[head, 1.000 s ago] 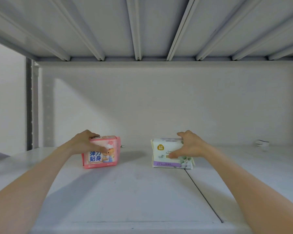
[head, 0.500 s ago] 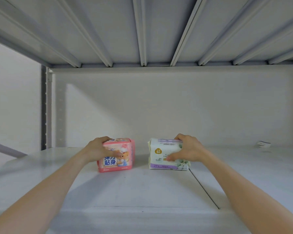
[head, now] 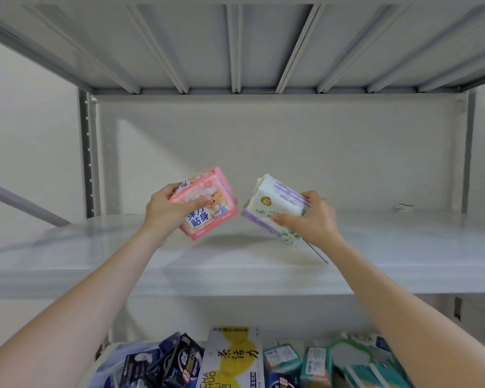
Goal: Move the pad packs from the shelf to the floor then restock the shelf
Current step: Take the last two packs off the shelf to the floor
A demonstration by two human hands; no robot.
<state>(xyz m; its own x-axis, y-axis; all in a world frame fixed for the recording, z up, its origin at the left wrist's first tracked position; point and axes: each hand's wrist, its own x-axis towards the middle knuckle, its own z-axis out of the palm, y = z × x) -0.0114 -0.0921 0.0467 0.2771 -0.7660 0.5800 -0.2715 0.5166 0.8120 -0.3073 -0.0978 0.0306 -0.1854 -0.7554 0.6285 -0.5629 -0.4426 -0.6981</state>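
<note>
My left hand (head: 165,210) grips a pink pad pack (head: 210,208) with a bear picture and blue characters, tilted and lifted off the white shelf board (head: 235,264). My right hand (head: 312,219) holds a white pad pack (head: 275,204) with purple stripes and a green leaf print, also tilted and clear of the board. The two packs hang close together above the middle of the shelf, a small gap between them. Nothing else lies on the board near them.
A small white item (head: 403,207) lies at the back right of the shelf. On the level below sit several packs: dark blue ones (head: 163,365), a white and yellow pack (head: 233,359), teal ones (head: 347,365). A ribbed metal shelf (head: 235,46) hangs overhead.
Both packs stood on the shelf board under my hands; now both are lifted, tilted and drawn toward me. The view has pulled back and the lower level with several packs has come into sight.
</note>
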